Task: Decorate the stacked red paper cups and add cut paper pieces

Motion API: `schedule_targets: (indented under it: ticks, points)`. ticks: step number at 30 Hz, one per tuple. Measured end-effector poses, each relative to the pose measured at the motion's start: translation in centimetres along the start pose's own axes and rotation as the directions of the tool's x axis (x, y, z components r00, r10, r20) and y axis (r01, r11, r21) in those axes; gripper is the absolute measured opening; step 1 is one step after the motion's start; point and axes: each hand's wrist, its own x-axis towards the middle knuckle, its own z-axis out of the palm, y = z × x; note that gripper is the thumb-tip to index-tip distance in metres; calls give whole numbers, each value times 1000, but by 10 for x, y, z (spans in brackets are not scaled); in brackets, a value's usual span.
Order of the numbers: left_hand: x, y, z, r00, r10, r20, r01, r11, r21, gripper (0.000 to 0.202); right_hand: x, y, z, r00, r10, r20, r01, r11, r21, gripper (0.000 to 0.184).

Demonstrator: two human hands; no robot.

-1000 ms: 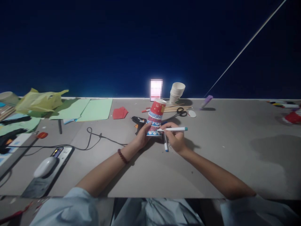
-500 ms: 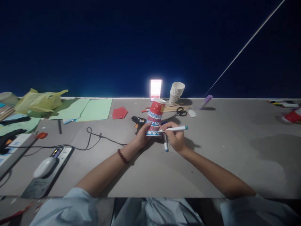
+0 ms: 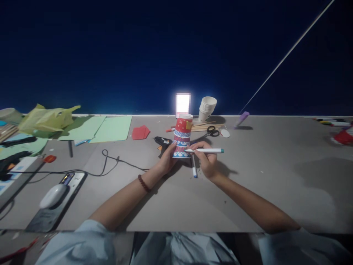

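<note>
A stack of decorated paper cups (image 3: 182,137), red at the top with blue scallop bands below, stands nearly upright in my left hand (image 3: 167,159). The fingers of that hand wrap round its lower left side. My right hand (image 3: 207,158) pinches a white marker (image 3: 206,150) with a teal end. The marker lies nearly level, its tip at the lower right of the cups; whether it touches is hard to tell. Just below, a second marker (image 3: 194,167) with a blue end lies on the table. Behind my left hand is a black glue gun (image 3: 162,141).
Plain paper cups (image 3: 207,109) stand stacked at the back, near wooden sticks (image 3: 202,127) and black scissors (image 3: 212,131). Left are red paper (image 3: 140,132), green sheets (image 3: 111,129), a yellow bag (image 3: 48,119), a cable (image 3: 104,162), a phone (image 3: 56,206) and a power strip (image 3: 20,175).
The cup stack has turned slightly and become more upright. The marker in my right hand has shifted a little and lies more level, its tip further across the cups.
</note>
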Motion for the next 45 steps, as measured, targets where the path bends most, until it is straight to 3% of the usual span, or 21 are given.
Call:
schedule_targets:
  ticks: [15, 22, 45]
  points:
    - [1, -3, -5, 1000, 20, 7, -20, 999, 50, 26, -1, 3, -1, 995, -79, 56, 78, 997, 5, 9]
    - [2, -4, -8, 997, 24, 73, -25, 1000, 17, 32, 0, 10, -5, 994, -96, 47, 98, 994, -40, 10]
    - [1, -2, -5, 999, 13, 41, -15, 999, 38, 30, -2, 16, -6, 990, -123, 70, 132, 981, -141, 11]
